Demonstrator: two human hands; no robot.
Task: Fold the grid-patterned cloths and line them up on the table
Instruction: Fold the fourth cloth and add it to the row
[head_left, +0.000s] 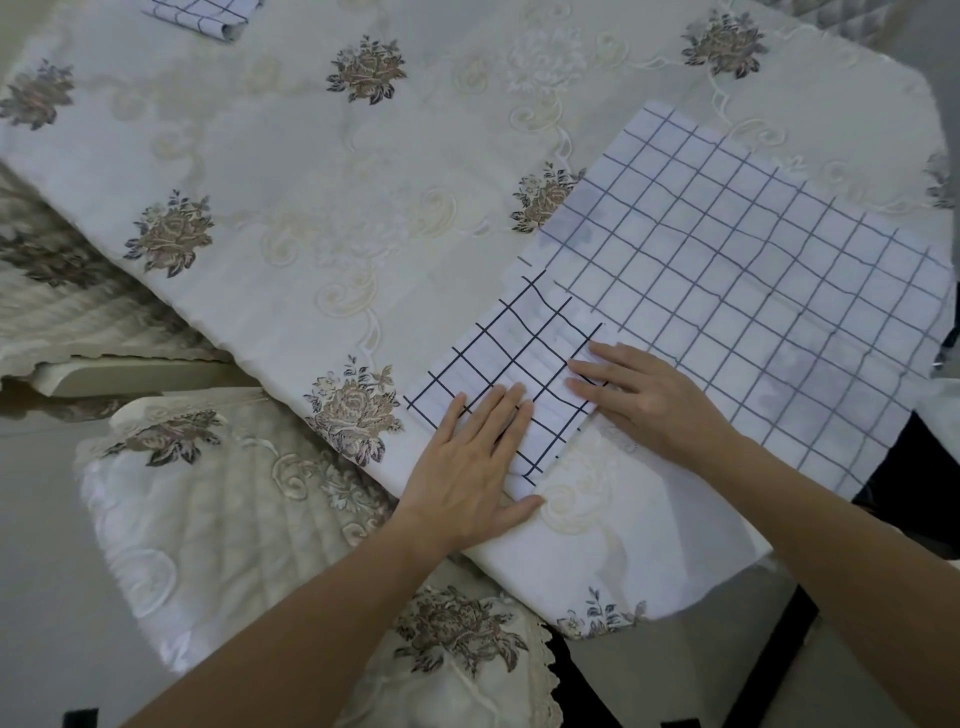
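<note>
A white cloth with a dark grid (737, 270) lies spread over the right part of the table. Its near-left end is folded over into a narrow band (514, 343) with a bolder grid showing. My left hand (478, 462) lies flat on the near end of that band, fingers straight, thumb out on the tablecloth. My right hand (639, 395) presses flat on the band's right edge where it meets the spread cloth. A folded grid cloth (208, 15) sits at the far left edge of the table, partly cut off by the frame.
The table wears a cream embroidered tablecloth (291, 171) with brown flower motifs. Two chairs with matching quilted covers (218, 509) stand close against the near-left side. The table's corner lies just below my hands.
</note>
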